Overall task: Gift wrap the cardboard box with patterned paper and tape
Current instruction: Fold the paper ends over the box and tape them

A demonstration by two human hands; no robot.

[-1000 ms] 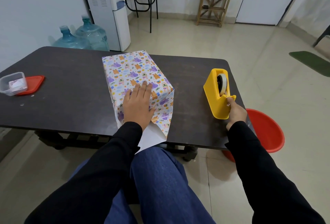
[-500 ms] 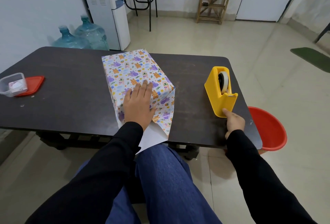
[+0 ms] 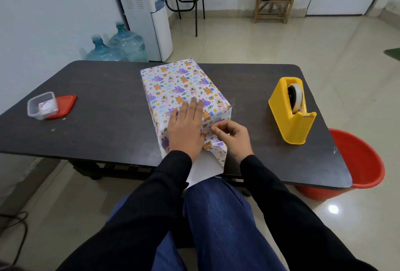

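Observation:
The box [image 3: 179, 84], wrapped in white paper printed with purple and orange animals, stands in the middle of the dark table [image 3: 104, 123]. Its near end is unfolded, with a loose flap [image 3: 218, 154] and white paper [image 3: 203, 169] hanging over the table's front edge. My left hand [image 3: 187, 129] lies flat on the box's top near the front edge and presses the paper down. My right hand [image 3: 232, 137] is at the box's near right corner, thumb and forefinger pinched on a small strip of clear tape at the paper seam. The yellow tape dispenser [image 3: 292, 110] stands to the right.
A clear plastic container [image 3: 42, 105] on its red lid [image 3: 65, 105] sits at the table's left end. A red bucket [image 3: 357, 164] stands on the floor by the right corner. Water bottles [image 3: 116, 47] and a dispenser [image 3: 147, 11] stand behind the table.
My right hand left the tape dispenser and moved left to the box's near right corner, fingers pinched. My left hand stayed flat on the box.

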